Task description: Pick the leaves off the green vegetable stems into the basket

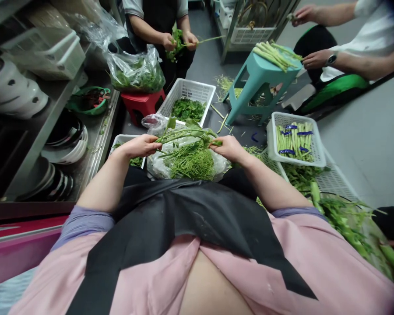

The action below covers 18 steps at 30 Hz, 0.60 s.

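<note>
Holding stems [184, 133] btwn hands [145, 145] [229, 148] over open bag [155, 165]

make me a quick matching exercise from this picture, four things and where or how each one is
Things:
1. teal stool
2. leafy stems
3. red stool
4. banded stalks

Place or state:
A. under a clear bag
B. in a white basket at right
C. topped with loose pale stalks
D. held between the wearer's left hand and right hand

Pairs: 1-C, 2-D, 3-A, 4-B
</note>
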Each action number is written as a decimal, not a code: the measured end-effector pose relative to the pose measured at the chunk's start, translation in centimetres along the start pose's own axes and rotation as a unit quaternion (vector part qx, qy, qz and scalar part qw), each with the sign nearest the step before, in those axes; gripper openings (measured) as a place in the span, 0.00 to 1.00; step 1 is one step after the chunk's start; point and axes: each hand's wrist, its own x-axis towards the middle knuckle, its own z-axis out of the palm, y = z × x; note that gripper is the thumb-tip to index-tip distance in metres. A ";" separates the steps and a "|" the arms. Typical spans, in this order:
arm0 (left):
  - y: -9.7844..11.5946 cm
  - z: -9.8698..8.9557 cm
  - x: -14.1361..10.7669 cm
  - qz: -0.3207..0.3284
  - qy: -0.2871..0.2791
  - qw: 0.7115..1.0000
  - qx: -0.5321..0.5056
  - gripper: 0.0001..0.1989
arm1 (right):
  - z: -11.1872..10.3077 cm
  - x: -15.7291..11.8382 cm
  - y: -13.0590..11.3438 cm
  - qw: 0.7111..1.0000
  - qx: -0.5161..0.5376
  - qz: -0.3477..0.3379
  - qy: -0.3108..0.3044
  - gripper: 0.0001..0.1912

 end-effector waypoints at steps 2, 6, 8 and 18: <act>0.0 0.0 -0.1 0.002 -0.003 1.000 -0.001 0.11 | -0.3 -0.2 0.8 0.992 0.094 0.042 0.073 0.13; 0.0 0.1 0.0 0.000 -0.003 1.000 0.000 0.11 | 1.1 -0.8 0.4 0.930 0.343 0.105 0.074 0.19; 0.1 0.4 0.1 0.001 -0.001 1.000 0.005 0.11 | 2.5 -0.6 -0.8 0.877 0.462 0.129 0.015 0.23; -0.6 0.2 -0.3 0.003 0.037 0.999 0.036 0.11 | 2.2 2.4 3.5 0.791 0.579 0.167 0.102 0.18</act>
